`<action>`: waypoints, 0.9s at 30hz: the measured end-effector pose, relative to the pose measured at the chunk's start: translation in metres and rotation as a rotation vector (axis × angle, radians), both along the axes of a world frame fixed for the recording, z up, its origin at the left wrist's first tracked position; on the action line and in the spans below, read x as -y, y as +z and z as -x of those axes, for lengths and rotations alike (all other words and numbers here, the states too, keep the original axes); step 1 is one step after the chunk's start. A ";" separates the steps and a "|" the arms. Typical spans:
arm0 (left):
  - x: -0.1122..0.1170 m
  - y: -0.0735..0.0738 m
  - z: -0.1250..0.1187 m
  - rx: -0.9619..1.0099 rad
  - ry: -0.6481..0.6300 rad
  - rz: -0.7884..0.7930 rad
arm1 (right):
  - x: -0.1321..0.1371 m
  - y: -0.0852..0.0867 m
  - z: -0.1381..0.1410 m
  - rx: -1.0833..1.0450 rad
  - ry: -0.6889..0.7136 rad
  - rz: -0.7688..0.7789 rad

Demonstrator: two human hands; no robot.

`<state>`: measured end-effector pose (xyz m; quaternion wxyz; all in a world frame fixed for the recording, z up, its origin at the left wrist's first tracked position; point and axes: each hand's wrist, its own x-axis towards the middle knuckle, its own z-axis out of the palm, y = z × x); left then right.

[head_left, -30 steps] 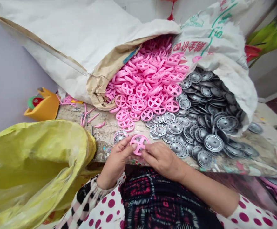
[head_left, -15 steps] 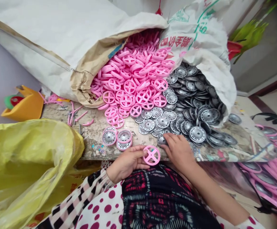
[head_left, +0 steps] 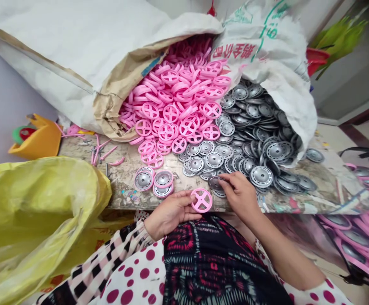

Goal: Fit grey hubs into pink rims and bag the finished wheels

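Note:
My left hand (head_left: 170,212) grips a pink spoked wheel (head_left: 201,200) by its rim, just in front of the table's near edge. My right hand (head_left: 240,192) pinches a silver disc (head_left: 215,183) at the near side of the silver pile (head_left: 260,135). Three wheels with silver discs seated in pink rims (head_left: 154,181) lie on the table to the left of my hands. A heap of pink wheels (head_left: 178,106) spills from the open white sack (head_left: 102,55) behind them.
A yellow plastic bag (head_left: 38,212) bulges at the near left. An orange plastic piece (head_left: 38,142) and pink scraps (head_left: 103,154) lie at the table's left end. More pink-rimmed wheels (head_left: 359,241) are heaped low on the right. A second white sack (head_left: 276,55) covers the silver discs.
My hands parted: the left kept the pink wheel and drew it back to the table edge, while the right reached into the silver pile and took hold of a disc.

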<state>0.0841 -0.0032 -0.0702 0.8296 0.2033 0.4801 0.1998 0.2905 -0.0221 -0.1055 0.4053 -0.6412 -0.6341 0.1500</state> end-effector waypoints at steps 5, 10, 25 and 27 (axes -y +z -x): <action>0.001 -0.001 -0.002 0.018 0.050 -0.012 | 0.000 0.008 0.002 -0.394 -0.126 0.085; 0.003 0.002 -0.004 0.099 0.091 -0.056 | 0.009 0.014 0.018 -0.547 0.007 0.188; 0.010 -0.011 -0.002 0.109 0.129 -0.214 | 0.025 0.006 0.045 -0.221 0.264 0.220; 0.010 -0.012 -0.002 0.079 0.126 -0.238 | 0.026 0.005 0.048 -0.238 0.253 0.230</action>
